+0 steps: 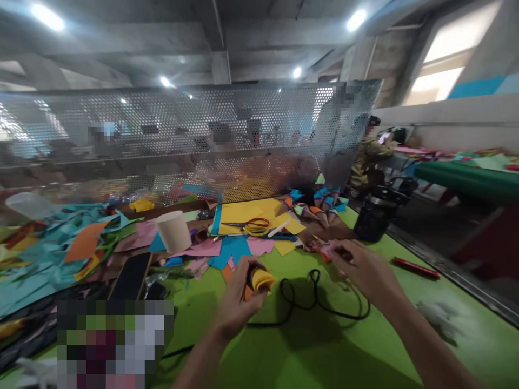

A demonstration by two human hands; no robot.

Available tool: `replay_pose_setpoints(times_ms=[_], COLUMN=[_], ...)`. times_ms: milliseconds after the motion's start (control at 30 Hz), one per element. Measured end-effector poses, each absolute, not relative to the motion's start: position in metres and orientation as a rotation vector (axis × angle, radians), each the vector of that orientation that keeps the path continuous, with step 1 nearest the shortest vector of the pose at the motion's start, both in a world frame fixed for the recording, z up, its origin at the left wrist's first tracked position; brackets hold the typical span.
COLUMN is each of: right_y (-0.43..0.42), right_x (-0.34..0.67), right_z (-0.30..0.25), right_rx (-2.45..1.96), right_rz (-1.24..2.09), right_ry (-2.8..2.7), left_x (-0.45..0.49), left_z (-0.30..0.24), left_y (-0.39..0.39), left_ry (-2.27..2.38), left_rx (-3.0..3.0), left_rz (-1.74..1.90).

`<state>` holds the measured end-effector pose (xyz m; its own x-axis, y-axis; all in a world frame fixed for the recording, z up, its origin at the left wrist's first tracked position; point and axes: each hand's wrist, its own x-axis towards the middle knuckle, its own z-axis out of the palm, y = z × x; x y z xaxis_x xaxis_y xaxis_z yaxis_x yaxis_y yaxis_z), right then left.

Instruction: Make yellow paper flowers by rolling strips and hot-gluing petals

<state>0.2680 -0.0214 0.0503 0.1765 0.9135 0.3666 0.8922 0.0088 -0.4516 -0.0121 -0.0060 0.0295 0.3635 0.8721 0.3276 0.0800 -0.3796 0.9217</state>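
My left hand is closed around a rolled yellow and orange paper piece, held just above the green table. My right hand reaches forward to the right of it, its fingers curled over a small pink and red object lying on the table; whether it grips that object is unclear. A black cord loops on the table between and below both hands.
Red-handled scissors lie on yellow paper beyond the hands. A paper cup, a dark phone and coloured paper scraps crowd the left. A black holder and red pen sit right. A perforated metal screen closes the back.
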Motion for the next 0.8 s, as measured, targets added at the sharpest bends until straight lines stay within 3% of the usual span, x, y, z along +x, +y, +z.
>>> replay_pose_setpoints(times_ms=[133,433,800], right_y=[-0.027,0.001,-0.001], right_x=[0.280,0.297,0.309], right_z=[0.040,0.020,0.038], right_rx=[-2.117,-2.109,-1.455], right_rz=[0.016,0.290,0.770], right_ry=[-1.690,-1.444,-0.972], left_x=[-0.011,-0.014,-0.012], left_z=[0.030,0.032,0.032], left_y=[-0.008,-0.008,-0.007], left_ry=[0.828,0.788,0.865], left_rx=[1.712,1.720,1.695], left_rz=[1.117,1.045,1.095])
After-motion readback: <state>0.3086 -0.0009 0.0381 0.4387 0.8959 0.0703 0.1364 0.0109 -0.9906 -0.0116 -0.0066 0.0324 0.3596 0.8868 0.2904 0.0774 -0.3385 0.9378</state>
